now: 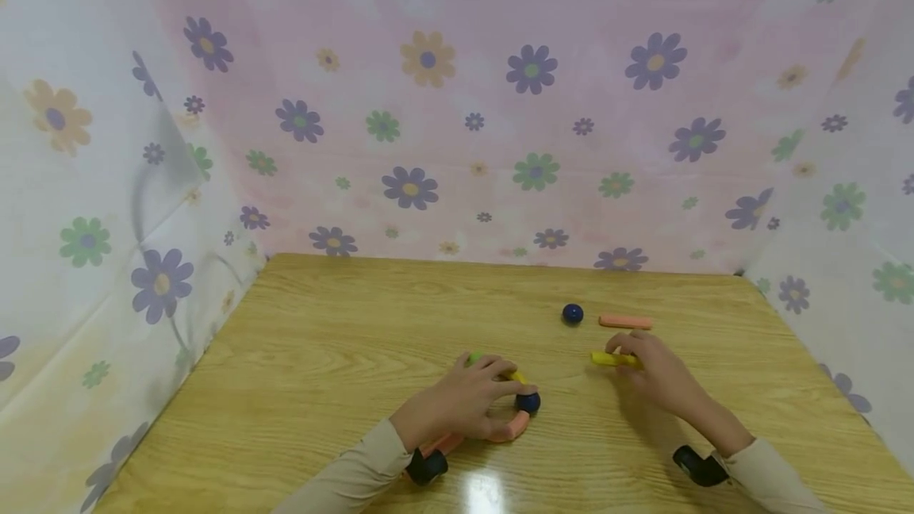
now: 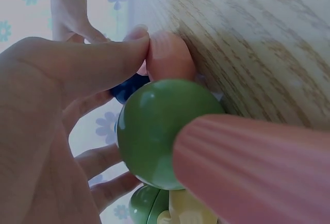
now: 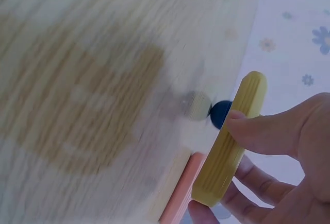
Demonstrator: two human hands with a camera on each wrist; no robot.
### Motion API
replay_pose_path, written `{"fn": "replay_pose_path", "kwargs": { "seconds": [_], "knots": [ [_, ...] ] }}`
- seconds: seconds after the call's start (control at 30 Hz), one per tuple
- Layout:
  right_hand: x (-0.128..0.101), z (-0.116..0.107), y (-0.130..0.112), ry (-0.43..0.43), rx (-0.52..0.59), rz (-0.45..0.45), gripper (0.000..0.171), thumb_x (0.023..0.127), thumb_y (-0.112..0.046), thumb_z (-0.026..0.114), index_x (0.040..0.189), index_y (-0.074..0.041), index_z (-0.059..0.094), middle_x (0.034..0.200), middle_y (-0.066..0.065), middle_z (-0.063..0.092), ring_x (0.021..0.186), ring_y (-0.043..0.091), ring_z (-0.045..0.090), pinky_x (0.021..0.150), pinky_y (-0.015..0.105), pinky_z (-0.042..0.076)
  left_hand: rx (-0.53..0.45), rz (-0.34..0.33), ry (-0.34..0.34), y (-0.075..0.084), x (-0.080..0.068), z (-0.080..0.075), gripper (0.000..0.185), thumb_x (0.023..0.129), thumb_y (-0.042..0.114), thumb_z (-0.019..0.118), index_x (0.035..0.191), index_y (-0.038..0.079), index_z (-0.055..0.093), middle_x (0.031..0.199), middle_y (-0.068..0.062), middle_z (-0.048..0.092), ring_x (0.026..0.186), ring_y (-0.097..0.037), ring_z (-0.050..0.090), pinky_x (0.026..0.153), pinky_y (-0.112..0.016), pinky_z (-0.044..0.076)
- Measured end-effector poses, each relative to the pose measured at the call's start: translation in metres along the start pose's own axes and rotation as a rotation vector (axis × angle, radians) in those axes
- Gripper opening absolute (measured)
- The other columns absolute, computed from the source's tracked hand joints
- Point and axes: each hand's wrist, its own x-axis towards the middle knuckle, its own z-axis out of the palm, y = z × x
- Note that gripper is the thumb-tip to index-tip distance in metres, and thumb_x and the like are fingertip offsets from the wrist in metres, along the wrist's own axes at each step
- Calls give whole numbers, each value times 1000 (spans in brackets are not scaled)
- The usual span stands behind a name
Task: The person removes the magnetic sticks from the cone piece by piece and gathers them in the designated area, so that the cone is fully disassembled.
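My left hand (image 1: 467,399) holds a joined structure of balls and rods on the table. Its thumb pinches a curved orange rod (image 2: 170,56) beside a dark blue ball (image 1: 528,403), and other fingers reach over the top. A green ball (image 2: 160,131) joins that rod to a straight, ribbed orange rod (image 2: 268,162); a second green ball (image 1: 475,358) and a yellow rod (image 1: 518,376) show partly behind the fingers. Farther right, my right hand (image 1: 657,371) grips a loose yellow ribbed rod (image 3: 229,147) between thumb and fingers, just above the table.
A loose dark blue ball (image 1: 573,314) lies beyond the right hand, next to a straight orange rod (image 1: 625,322). The wood-grain table (image 1: 343,324) ends at flower-printed cloth (image 1: 471,86) at the back and both sides.
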Motion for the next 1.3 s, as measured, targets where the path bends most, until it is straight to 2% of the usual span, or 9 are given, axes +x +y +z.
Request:
{"fn": "replay_pose_path", "kwargs": {
  "seconds": [0.1,0.23,0.33,0.37,0.57,0.7,0.87,1.1,1.3],
  "knots": [
    [2,-1,6,5,1,-7,29,73,10,73,95,-8,67,94,10,62,82,28,60,66,41,51,10,3,10,0,0,0,55,91,52,56,142,40,41,142,0,39,131,-20,36,97,-59,35],
    [6,0,15,34,4,-81,31,71,14,73,90,-10,67,112,16,61,86,26,59,66,38,51,19,1,14,0,-1,2,55,90,53,55,142,41,40,142,0,40,131,-20,36,97,-58,36],
    [8,0,22,57,25,-149,35,69,18,71,88,-11,67,128,14,55,95,29,58,68,37,50,21,0,16,-1,-1,2,55,91,54,54,142,41,39,142,1,39,131,-19,35,97,-58,36],
    [8,1,25,62,29,-162,36,69,18,72,88,-12,66,129,13,55,96,28,57,68,37,50,18,-1,15,-1,0,2,55,91,54,54,143,41,39,142,1,39,131,-19,35,97,-58,35],
    [9,1,40,32,39,-149,36,68,16,74,89,-12,65,127,13,58,90,22,58,69,38,50,8,0,8,-1,0,4,55,92,55,52,143,42,37,144,0,38,132,-19,34,98,-59,34],
    [10,0,50,-21,39,-88,31,71,13,73,92,-9,65,113,19,62,85,26,58,67,42,49,14,2,5,-1,-1,4,56,91,54,53,144,42,37,144,1,38,132,-19,34,98,-58,34],
    [12,-1,59,-67,19,-19,26,73,8,72,92,-8,65,98,16,62,81,28,58,67,43,49,5,-1,-7,0,0,4,58,91,52,55,144,41,36,144,0,37,133,-19,32,98,-59,33],
    [14,1,64,-31,1,-44,27,71,11,73,90,-7,66,96,18,65,76,27,61,64,43,50,14,-6,0,0,0,5,58,90,53,55,144,41,36,144,1,38,132,-18,32,98,-59,34],
    [17,1,63,-32,26,-18,26,72,11,73,91,-6,66,93,16,65,77,30,61,65,46,51,21,-16,5,0,0,4,58,90,54,54,144,41,36,144,1,37,132,-18,32,98,-59,34]
  ]
}}
